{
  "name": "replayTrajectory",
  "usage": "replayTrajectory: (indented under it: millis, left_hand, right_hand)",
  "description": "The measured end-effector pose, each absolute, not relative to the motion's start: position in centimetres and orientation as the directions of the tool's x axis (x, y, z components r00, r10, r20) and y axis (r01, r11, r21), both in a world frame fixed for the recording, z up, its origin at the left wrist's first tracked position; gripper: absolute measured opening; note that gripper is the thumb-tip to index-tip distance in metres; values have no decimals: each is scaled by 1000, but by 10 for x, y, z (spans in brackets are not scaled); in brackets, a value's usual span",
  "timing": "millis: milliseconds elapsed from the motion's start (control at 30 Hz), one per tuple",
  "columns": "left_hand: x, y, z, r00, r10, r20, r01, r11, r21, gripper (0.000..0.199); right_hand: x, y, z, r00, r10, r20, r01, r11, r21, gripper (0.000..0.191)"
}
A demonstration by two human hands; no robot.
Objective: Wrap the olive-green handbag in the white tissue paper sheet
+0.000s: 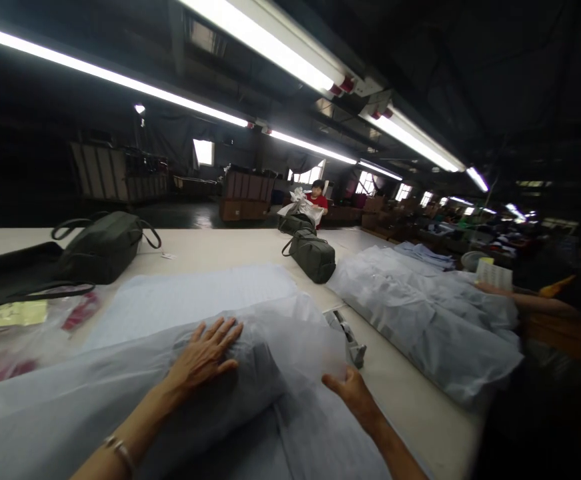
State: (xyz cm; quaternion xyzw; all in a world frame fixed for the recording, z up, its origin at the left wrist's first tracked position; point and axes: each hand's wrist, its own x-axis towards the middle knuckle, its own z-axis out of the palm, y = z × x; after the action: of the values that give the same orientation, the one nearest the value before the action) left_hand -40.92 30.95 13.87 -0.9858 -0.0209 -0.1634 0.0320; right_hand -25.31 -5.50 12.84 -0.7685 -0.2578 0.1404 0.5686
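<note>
My left hand (209,357) lies flat with its fingers spread on a bulky thing covered by translucent white wrapping sheet (95,387). Through the sheet the thing looks dark grey; its kind is hidden. Near the sheet's right edge, my right hand (353,393) is closed, pinching the sheet between thumb and fingers. More of the pale sheet (205,293) lies flat on the table behind the covered bulk. Just beyond my right hand sits a small grey object (350,340), partly hidden by the sheet.
Dark green bags stand on the table (220,247), one bag (105,247) at left and another bag (313,255) farther back. Wrapped goods (430,313) are piled at right, beside a person's arm (545,303). A clear plastic packet (30,340) lies left. Another person (317,198) stands behind the table.
</note>
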Motion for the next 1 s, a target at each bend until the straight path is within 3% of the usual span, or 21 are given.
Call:
replayTrajectory:
  millis: [133,500,633,767,900,1000]
  left_hand:
    - [-411,318,136,942,-4,336,40,-992,-121,71]
    - [-419,332,136,927,-64,369,29,-970,-241,82]
    - [-423,333,134,923,-41,382,52,-972,-228,84]
    - [-427,331,134,923,-31,382,70,-967,-247,86]
    - [-429,331,134,931,-30,365,74,-961,-267,87]
    - [-429,332,134,939,-18,345,76,-964,-256,85]
  right_hand:
    - [-229,-18,152,888,416,195,251,-83,-965,52]
    - [-102,57,181,801,575,168,78,178,-981,48]
    - [-83,59,174,783,591,197,40,268,-963,57]
    - [-76,19,142,746,633,207,-18,330,-944,82]
    - [-90,-16,122,572,813,112,-179,257,-950,104]
    - [-109,-12,138,532,838,122,-115,214,-970,99]
